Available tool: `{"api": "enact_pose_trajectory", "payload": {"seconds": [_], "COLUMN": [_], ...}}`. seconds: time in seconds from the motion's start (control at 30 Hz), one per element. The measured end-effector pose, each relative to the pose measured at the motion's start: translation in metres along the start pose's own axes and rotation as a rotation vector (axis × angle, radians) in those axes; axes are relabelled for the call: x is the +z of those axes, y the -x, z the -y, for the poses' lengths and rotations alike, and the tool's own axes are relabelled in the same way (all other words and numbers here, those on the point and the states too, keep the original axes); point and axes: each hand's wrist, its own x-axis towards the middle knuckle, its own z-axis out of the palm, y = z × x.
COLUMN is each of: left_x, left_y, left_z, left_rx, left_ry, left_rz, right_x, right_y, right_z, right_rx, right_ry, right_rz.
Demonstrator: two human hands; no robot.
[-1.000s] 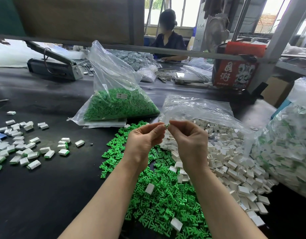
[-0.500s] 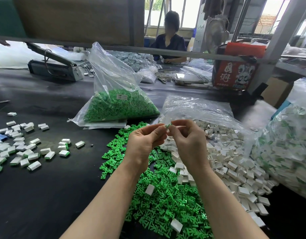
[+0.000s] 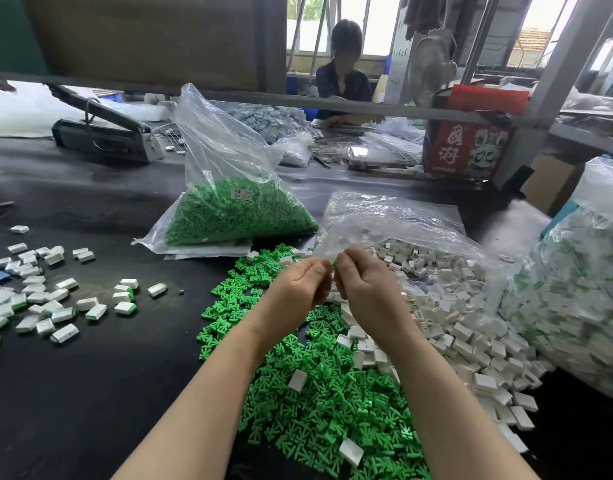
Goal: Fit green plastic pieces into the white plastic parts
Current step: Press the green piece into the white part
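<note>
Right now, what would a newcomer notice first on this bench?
Likely the loose green pieces heaped front and centre, with the white parts spilling from a bag on their right. Above them the left hand and right hand meet, pinching a small green-tipped part.

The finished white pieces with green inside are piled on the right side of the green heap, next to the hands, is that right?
Not quite. The head view shows the finished white pieces with green inside scattered on the left of the green heap, away from the hands. The plain white parts lie on the right.
</note>
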Motion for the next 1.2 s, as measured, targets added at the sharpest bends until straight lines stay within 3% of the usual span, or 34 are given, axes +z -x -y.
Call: {"api": "enact_pose_trajectory", "payload": {"seconds": [0.2, 0.5, 1.2], "left_x": [0.009, 0.035, 0.044], "left_y": [0.002, -0.001, 0.005], "left_z": [-0.001, 0.005, 0.005], "left_rx": [0.037, 0.164, 0.132], "left_ry": [0.018, 0.161, 0.044], "left_rz": [-0.041, -0.207, -0.320], "right_x": [0.000, 0.013, 0.015], "right_y": [0.002, 0.005, 0.007], "right_z": [0.000, 0.002, -0.007], "right_rx": [0.063, 0.042, 0.004], "right_ry": [-0.064, -0.160, 0.027], "right_rz": [0.055, -0.144, -0.146]}}
